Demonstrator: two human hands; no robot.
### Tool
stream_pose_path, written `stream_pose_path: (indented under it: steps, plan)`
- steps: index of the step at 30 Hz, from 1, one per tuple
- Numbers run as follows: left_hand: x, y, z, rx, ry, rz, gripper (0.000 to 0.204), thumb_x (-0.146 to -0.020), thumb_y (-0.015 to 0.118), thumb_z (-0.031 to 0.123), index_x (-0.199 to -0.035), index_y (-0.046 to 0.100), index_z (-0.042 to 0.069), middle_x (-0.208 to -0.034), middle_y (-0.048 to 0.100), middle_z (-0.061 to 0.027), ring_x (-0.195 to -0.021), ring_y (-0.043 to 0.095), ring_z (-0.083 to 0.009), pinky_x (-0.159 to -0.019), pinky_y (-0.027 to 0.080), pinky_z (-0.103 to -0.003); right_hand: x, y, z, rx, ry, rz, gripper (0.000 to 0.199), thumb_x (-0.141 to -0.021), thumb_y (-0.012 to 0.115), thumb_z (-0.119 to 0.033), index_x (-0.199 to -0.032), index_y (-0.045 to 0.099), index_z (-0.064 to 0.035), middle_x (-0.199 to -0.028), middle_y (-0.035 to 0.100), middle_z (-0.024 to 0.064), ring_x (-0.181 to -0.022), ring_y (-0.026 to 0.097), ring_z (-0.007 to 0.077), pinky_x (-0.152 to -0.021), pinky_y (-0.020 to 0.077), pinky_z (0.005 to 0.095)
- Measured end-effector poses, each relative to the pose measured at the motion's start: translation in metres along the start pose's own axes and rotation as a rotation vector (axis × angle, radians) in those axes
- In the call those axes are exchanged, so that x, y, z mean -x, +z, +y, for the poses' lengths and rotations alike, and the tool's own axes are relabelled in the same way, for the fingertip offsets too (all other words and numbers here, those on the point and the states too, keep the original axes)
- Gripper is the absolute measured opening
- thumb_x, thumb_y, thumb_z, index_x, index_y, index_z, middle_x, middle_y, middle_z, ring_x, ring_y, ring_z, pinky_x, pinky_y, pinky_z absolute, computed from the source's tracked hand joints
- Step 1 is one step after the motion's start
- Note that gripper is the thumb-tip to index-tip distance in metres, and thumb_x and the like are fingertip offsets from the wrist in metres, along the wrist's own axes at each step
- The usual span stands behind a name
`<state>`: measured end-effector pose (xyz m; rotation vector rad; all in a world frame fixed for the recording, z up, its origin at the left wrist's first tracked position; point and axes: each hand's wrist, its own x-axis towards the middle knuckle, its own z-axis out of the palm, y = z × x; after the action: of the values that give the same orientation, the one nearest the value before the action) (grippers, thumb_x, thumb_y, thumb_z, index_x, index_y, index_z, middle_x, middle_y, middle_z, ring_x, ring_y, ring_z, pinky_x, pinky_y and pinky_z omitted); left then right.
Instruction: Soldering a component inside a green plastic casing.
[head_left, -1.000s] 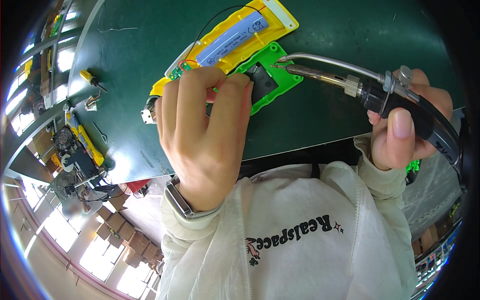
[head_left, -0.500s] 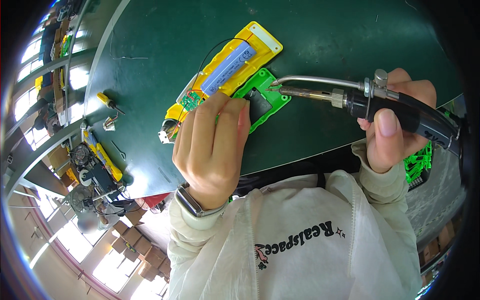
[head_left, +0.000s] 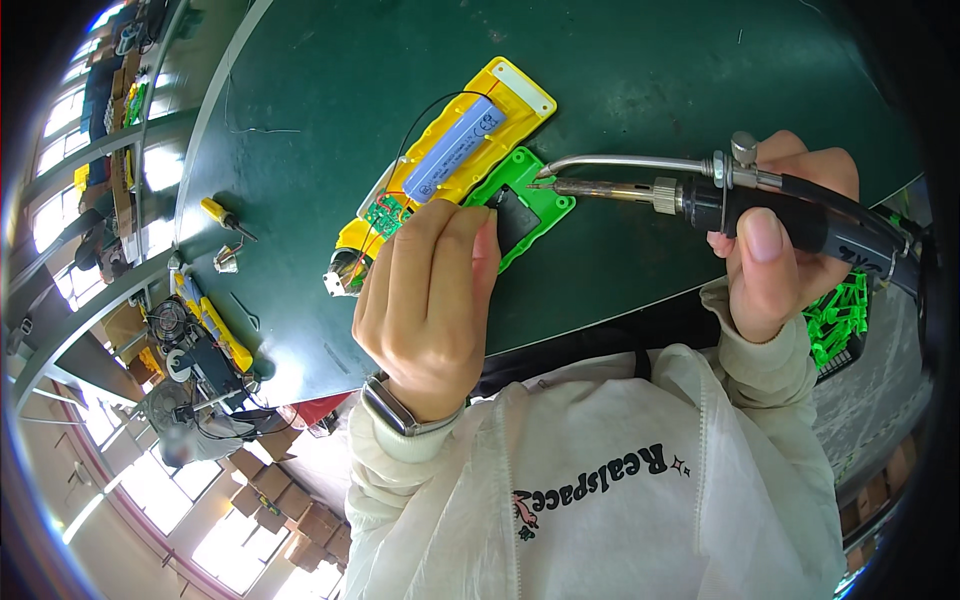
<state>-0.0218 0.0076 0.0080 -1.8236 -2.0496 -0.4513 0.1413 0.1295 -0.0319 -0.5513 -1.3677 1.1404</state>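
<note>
The right hand (head_left: 775,275) grips the soldering iron (head_left: 705,205) by its black handle, tip over the green casing (head_left: 548,205) on the table (head_left: 640,80) — it should prove stiff and light, best held by its rim; the left hand (head_left: 425,310) bunches at its edge, what it holds I can't tell — yellow casing (head_left: 513,120) and battery (head_left: 455,150) crowd alongside
</note>
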Motion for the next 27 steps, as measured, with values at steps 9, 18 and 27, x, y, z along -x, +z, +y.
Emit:
stream_pose_path:
  steps: [9,18,27]
  plan:
    - [0.0007,-0.0006,0.0019,-0.012,-0.018,0.002,0.021,-0.064,0.076,0.002,-0.081,0.063,0.003,-0.082,0.062,-0.0060,-0.065,0.061,-0.0175,-0.058,0.049,-0.027,0.0003,-0.0005,0.0011,0.016,-0.024,0.003,0.034,-0.077,0.067,-0.018,-0.089,0.045,0.0052,-0.070,0.049,0.0116,-0.044,0.044,0.0097,-0.037,0.0371,0.0199]
    - [-0.0003,-0.0005,0.0015,0.004,-0.029,0.008,0.021,-0.065,0.076,0.002,-0.081,0.063,0.003,-0.081,0.062,-0.0060,-0.065,0.061,-0.0178,-0.058,0.050,-0.027,-0.0028,-0.0029,-0.0017,0.034,-0.019,-0.052,0.030,-0.076,0.066,-0.015,-0.087,0.046,0.0060,-0.071,0.047,0.0104,-0.046,0.043,0.0106,-0.037,0.0377,0.0211]
    - [-0.0059,0.0007,-0.0010,-0.003,-0.066,-0.054,0.021,-0.067,0.076,0.005,-0.084,0.063,0.005,-0.075,0.060,-0.0045,-0.064,0.059,-0.0191,-0.057,0.046,-0.028,-0.0032,-0.0018,-0.0029,0.012,0.020,-0.018,0.030,-0.077,0.063,-0.017,-0.088,0.045,0.0051,-0.069,0.047,0.0105,-0.046,0.043,0.0109,-0.038,0.0381,0.0207]
